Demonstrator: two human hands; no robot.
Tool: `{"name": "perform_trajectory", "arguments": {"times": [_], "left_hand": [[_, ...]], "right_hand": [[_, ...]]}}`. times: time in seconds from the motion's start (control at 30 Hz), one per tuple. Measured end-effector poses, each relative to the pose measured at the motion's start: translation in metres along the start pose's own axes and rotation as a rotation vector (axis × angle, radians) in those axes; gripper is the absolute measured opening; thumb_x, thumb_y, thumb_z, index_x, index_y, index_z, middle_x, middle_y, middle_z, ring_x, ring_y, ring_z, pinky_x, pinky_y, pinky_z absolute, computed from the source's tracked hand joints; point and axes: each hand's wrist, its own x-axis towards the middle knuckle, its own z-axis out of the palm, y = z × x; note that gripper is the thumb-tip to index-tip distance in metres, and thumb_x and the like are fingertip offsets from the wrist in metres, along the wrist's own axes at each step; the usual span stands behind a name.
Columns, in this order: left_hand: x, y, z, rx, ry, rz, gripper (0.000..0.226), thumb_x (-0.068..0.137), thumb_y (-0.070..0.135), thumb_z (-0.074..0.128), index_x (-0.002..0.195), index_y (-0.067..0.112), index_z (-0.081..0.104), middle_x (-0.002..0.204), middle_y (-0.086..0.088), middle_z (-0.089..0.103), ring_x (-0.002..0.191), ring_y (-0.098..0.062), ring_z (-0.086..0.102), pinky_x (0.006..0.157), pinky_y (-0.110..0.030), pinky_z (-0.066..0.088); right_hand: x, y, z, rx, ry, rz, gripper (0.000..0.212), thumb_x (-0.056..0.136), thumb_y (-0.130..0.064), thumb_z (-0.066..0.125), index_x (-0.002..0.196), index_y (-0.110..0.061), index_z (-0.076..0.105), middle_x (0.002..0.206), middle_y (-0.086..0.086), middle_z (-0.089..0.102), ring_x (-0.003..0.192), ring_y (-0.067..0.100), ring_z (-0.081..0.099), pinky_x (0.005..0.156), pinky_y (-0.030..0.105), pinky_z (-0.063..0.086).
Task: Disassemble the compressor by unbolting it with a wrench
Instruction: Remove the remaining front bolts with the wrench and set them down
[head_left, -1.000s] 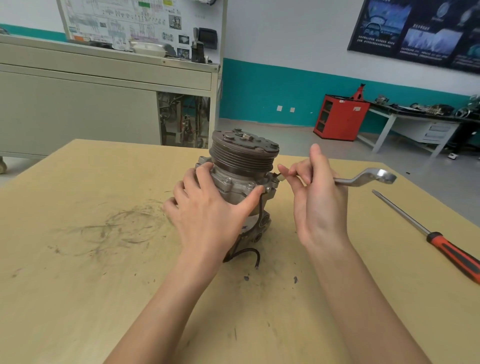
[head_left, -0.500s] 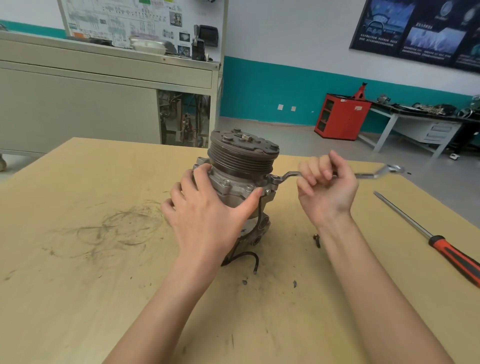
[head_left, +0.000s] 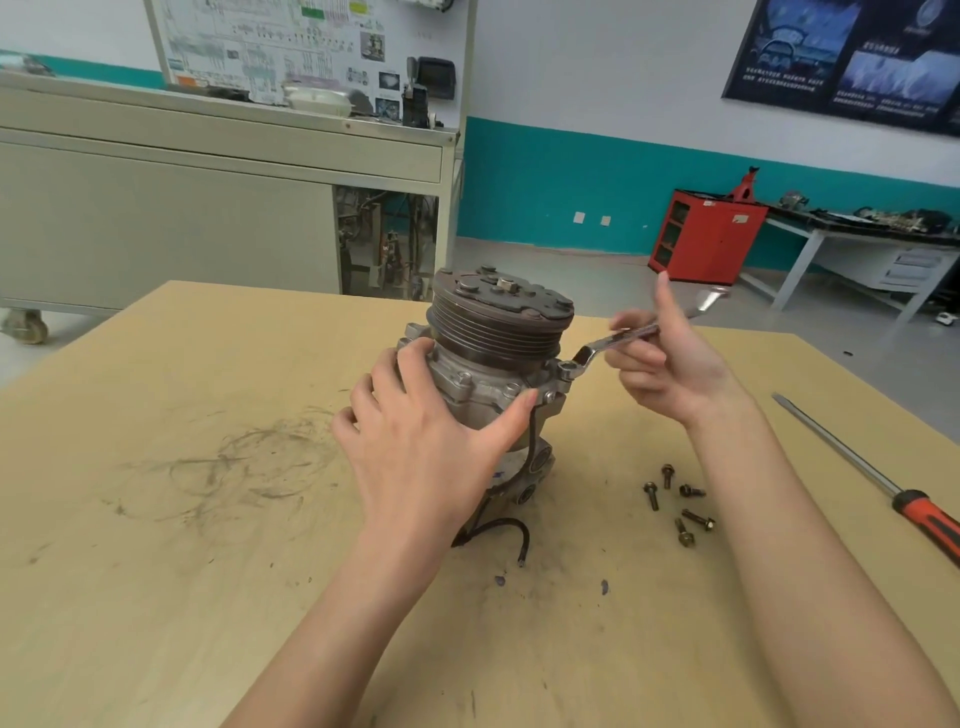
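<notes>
A grey metal compressor (head_left: 496, 358) with a ribbed pulley on top stands upright in the middle of the wooden table (head_left: 156, 519). My left hand (head_left: 415, 447) wraps around its body, thumb on the front flange. The ring end of a silver offset wrench (head_left: 602, 348) sits over a bolt on the compressor's right flange. My right hand (head_left: 665, 364) pinches the wrench shaft between fingers and thumb, index finger pointing up. Several loose bolts (head_left: 678, 504) lie on the table to the right of the compressor.
A long screwdriver (head_left: 872, 473) with a red and black handle lies at the table's right edge. A black cable (head_left: 498, 530) trails from the compressor's base. A beige cabinet (head_left: 208, 197), a red tool cart (head_left: 706, 239) and a far workbench (head_left: 857, 244) stand behind.
My right hand has swung the wrench handle away from me, toward the back of the table, and its index finger now points up. The loose bolts have come into sight. My left hand stays put.
</notes>
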Motion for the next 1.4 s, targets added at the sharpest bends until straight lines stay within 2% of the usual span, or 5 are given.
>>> {"name": "perform_trajectory", "arguments": {"times": [0.23, 0.47, 0.77, 1.07, 1.4], "left_hand": [[0.000, 0.000, -0.002, 0.012, -0.013, 0.000, 0.102, 0.061, 0.088, 0.022, 0.133, 0.018, 0.043, 0.134, -0.006, 0.052, 0.123, -0.032, 0.047, 0.093, -0.045, 0.032], [0.001, -0.002, -0.002, 0.002, -0.031, 0.007, 0.104, 0.060, 0.090, 0.021, 0.134, 0.020, 0.040, 0.137, -0.007, 0.050, 0.125, -0.031, 0.044, 0.095, -0.044, 0.032], [0.001, -0.001, 0.001, -0.003, -0.011, 0.004, 0.102, 0.061, 0.089, 0.024, 0.132, 0.018, 0.044, 0.133, -0.008, 0.053, 0.122, -0.033, 0.048, 0.091, -0.045, 0.032], [0.001, -0.001, -0.001, -0.006, -0.018, 0.008, 0.103, 0.060, 0.088, 0.022, 0.133, 0.018, 0.043, 0.135, -0.006, 0.052, 0.124, -0.031, 0.045, 0.094, -0.044, 0.030], [0.000, 0.000, 0.001, -0.022, 0.012, 0.000, 0.100, 0.062, 0.086, 0.028, 0.130, 0.016, 0.048, 0.129, -0.006, 0.056, 0.119, -0.032, 0.050, 0.092, -0.045, 0.032]], "right_hand": [[-0.069, -0.020, 0.045, -0.471, 0.190, -0.297, 0.027, 0.093, -0.028, 0.056, 0.088, -0.008, 0.073, 0.072, 0.011, 0.072, 0.065, 0.021, 0.069, 0.060, 0.027, 0.057], [-0.084, 0.019, 0.088, -0.783, 0.565, -0.713, 0.050, 0.080, -0.054, 0.048, 0.081, -0.010, 0.071, 0.063, 0.006, 0.070, 0.053, 0.012, 0.067, 0.054, 0.025, 0.056], [-0.082, 0.041, 0.098, -1.361, 0.506, -1.015, 0.045, 0.092, -0.037, 0.053, 0.065, -0.003, 0.066, 0.050, 0.003, 0.061, 0.040, 0.016, 0.054, 0.039, 0.031, 0.041], [-0.051, 0.020, 0.001, -0.162, 0.026, -0.304, 0.017, 0.080, -0.011, 0.059, 0.080, -0.013, 0.076, 0.061, 0.007, 0.066, 0.057, 0.019, 0.062, 0.058, 0.027, 0.053], [0.024, 0.024, -0.002, 0.163, -0.207, -0.027, 0.034, 0.048, -0.026, 0.095, 0.064, -0.010, 0.069, 0.044, -0.003, 0.057, 0.036, 0.004, 0.049, 0.036, 0.015, 0.043]]}}
